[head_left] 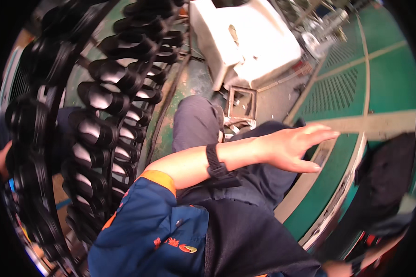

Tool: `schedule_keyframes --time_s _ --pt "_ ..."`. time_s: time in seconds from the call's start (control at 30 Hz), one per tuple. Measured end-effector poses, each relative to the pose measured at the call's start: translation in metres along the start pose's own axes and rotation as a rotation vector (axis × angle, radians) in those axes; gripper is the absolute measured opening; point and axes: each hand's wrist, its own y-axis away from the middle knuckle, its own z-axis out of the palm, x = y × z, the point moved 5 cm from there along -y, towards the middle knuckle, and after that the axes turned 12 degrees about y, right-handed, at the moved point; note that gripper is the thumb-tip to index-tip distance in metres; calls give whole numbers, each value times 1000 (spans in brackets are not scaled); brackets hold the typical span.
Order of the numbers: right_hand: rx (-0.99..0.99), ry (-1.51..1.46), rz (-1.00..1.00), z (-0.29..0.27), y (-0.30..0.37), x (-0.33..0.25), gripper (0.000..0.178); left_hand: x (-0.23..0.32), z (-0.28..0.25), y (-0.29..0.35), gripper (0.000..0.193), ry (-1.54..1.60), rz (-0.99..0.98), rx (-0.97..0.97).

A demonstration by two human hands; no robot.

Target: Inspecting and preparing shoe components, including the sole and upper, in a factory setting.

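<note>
My left arm reaches across my lap to the right, in a dark blue sleeve with an orange cuff and a black strap (212,160) on the wrist. Spread and bare, my left hand (293,147) holds nothing. Its fingertips hang over the beige edge of a green bench-like surface (321,194), and I cannot tell whether they touch it. Of my right hand nothing shows. Under the arm are my dark trousers and a black apron (254,235).
Tall racks of black shoes (101,99) stand close on the left. Ahead sit a dirty white block-shaped seat (245,41) and a rectangular metal frame (253,104). A slotted green panel (333,94) lies right. Another person's forearm (379,254) shows lower right; another hand (3,159) shows far left.
</note>
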Motion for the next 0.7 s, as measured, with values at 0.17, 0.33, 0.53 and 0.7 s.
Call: schedule_keyframes --time_s 0.17,0.33,0.53,0.7 --pt "-466 -891 -9 27 -22 51 48 51 32 -16 101 621 -244 -263" --pt "-466 -1100 540 119 31 141 45 9 29 79 98 1349 -635 107" --pt "-768 -1134 1311 274 155 236 30 -67 7 172 57 1478 -921 537" --pt "-842 -1144 1395 282 183 207 28 -59 -7 208 48 1451 -899 693"
